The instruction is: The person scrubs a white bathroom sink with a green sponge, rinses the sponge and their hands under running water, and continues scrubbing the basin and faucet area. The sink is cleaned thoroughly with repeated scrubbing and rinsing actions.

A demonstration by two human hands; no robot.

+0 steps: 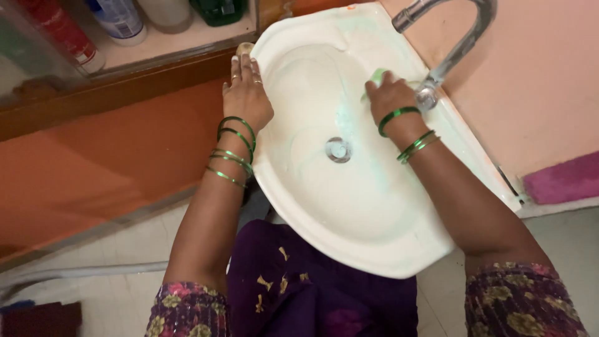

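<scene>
A white wash basin point(374, 237) fills the middle of the head view, smeared with pale green foam around its metal drain point(338, 150). My right hand point(390, 100) presses a small green scrub pad point(376, 77) against the basin's inner wall, close to the base of the metal tap point(449, 50). My left hand point(246, 93) lies flat on the basin's left rim, fingers together, holding nothing. Green bangles circle both wrists.
A shelf point(162, 43) at top left carries several bottles, among them a red one point(62, 31). An orange wall runs down the left, a pink wall stands behind the tap. A magenta mat point(561, 178) lies at right. Pale floor tiles lie below.
</scene>
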